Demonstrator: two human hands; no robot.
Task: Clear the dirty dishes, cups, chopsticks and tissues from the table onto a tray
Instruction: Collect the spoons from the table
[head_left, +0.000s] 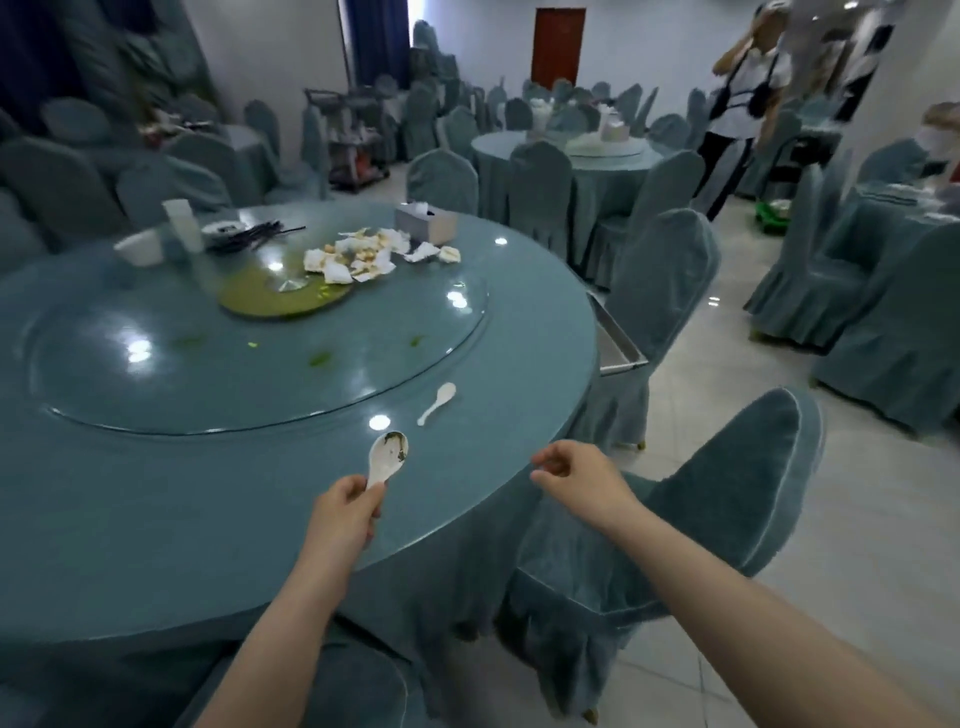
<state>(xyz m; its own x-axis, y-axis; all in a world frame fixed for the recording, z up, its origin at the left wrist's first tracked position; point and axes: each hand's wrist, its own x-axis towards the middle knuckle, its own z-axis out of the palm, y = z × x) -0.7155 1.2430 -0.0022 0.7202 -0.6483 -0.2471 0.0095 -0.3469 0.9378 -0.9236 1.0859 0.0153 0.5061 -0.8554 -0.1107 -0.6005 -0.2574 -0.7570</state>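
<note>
Spoon in hand, second spoon waiting at the table's near right edge.

Your left hand (347, 512) pinches the dirty spoon (387, 460) by its handle; your right hand (574, 475) is empty, fingers loosely curled. The grip is thin, so the spoon could slip. The tray (618, 347) off the right edge: contents hidden. The clean spoon (438, 403) lies near.

Single head-worn wide view, looking forward and down, close over round table (156, 519) edge

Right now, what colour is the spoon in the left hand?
White, with dark food residue in the bowl of the spoon; the head view shows it, held by the left hand.
</note>
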